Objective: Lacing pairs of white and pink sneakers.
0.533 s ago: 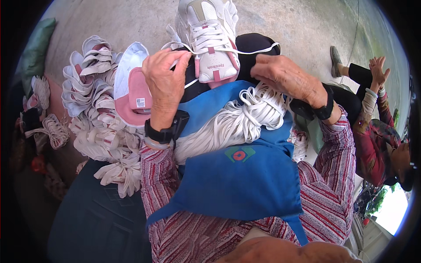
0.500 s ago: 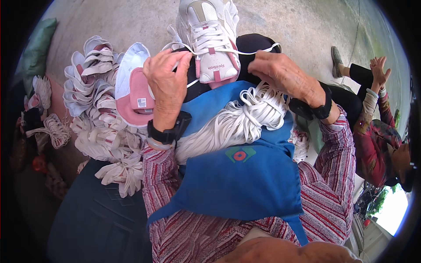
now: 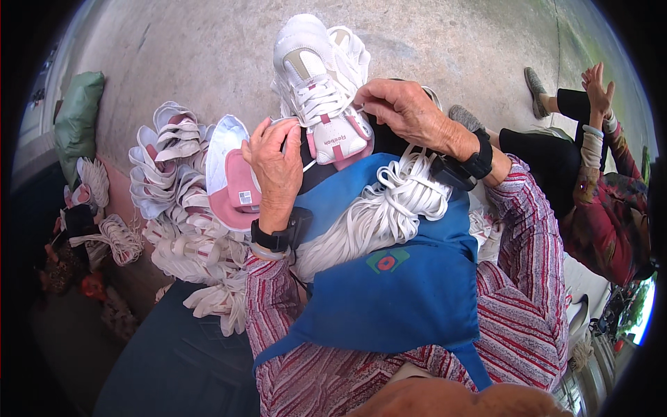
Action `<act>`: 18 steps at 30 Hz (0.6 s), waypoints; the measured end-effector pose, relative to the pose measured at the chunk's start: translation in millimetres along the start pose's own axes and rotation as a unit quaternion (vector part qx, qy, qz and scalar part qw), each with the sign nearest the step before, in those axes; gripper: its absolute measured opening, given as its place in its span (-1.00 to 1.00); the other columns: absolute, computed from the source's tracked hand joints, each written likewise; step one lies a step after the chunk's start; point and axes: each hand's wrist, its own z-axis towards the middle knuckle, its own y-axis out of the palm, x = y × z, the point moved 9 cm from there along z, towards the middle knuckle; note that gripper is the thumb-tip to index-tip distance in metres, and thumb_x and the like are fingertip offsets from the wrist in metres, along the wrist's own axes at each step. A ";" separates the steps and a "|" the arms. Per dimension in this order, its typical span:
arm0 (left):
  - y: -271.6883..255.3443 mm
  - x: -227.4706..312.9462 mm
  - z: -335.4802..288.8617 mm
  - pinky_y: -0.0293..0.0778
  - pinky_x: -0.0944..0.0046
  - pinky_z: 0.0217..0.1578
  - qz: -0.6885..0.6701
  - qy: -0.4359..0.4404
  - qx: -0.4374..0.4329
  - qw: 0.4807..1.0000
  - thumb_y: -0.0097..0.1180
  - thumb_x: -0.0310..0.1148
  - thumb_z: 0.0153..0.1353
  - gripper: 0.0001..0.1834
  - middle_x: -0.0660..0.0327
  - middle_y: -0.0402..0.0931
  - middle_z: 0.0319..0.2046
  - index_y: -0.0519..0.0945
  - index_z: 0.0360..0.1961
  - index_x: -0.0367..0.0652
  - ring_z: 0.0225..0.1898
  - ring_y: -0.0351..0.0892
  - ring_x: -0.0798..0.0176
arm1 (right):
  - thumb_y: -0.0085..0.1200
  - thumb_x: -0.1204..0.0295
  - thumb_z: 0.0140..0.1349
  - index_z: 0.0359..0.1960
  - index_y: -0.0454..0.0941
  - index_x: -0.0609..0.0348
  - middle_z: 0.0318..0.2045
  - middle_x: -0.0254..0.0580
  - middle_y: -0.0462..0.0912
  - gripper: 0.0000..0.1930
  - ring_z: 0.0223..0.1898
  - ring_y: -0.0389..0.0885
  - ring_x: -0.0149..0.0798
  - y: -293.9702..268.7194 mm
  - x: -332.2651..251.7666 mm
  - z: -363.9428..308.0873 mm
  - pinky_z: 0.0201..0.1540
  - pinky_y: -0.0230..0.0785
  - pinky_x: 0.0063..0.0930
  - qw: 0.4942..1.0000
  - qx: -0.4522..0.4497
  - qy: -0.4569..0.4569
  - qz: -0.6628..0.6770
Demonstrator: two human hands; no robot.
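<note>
A white and pink shoe upper (image 3: 316, 99) lies over my knees, its white shoelace (image 3: 321, 92) threaded in crossing rows. At its right edge my right hand (image 3: 411, 117) is closed, thumb and forefinger pinching the lace by the eyelets. My left hand (image 3: 274, 158) is closed at the left side of the upper, fingertips pinched on the lace there; a short piece of it shows below them. Behind that hand lies another pink and white upper (image 3: 231, 174) with a small label. A bundle of loose white shoelaces (image 3: 389, 198) rests on my blue apron (image 3: 389, 299).
Several more white and pink uppers (image 3: 187, 201) are piled to the left on a dark surface (image 3: 174, 361). Farther left are more lace bundles (image 3: 114, 240) and a green sack (image 3: 78, 121). At right sits another person (image 3: 604, 208) with raised hands. Concrete floor (image 3: 194, 55) lies ahead.
My right hand has come in from the right to the edge of the upper, and the lace loop once stretched out there is drawn in. My left hand stays beside the upper. The whole view has shifted slightly.
</note>
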 end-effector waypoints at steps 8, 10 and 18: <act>9.6 37.0 -15.4 -0.28 -0.46 0.14 0.197 0.089 -0.032 0.976 -0.06 -0.19 0.25 -0.57 0.10 0.39 0.05 0.41 0.04 -0.26 0.24 0.12 -0.06 | 0.00 0.51 0.22 -0.23 0.48 0.23 -0.46 -0.28 0.55 -0.89 -0.46 0.48 -0.49 -4.2 -10.8 6.9 -0.35 0.40 -0.61 0.999 0.014 -0.028 -0.023; 15.3 35.5 -20.2 -0.30 -0.47 0.14 0.200 0.088 -0.041 0.975 -0.07 -0.19 0.25 -0.51 0.03 0.32 0.10 0.32 0.09 -0.34 0.28 0.07 -0.08 | 0.00 0.52 0.21 -0.24 0.47 0.23 -0.49 -0.26 0.54 -0.89 -0.47 0.48 -0.46 -1.2 -2.0 9.9 -0.36 0.39 -0.59 0.999 0.001 0.030 0.016; 13.2 41.6 -16.5 -0.27 -0.45 0.15 0.167 0.133 0.016 0.977 0.03 -0.41 0.13 -0.65 0.09 0.43 -0.04 0.42 -0.04 -0.29 0.18 0.25 0.01 | 0.02 0.53 0.17 -0.28 0.45 0.28 -0.56 -0.27 0.50 -0.89 -0.51 0.45 -0.48 -1.4 -33.2 5.9 -0.41 0.36 -0.58 0.987 0.065 -0.101 -0.109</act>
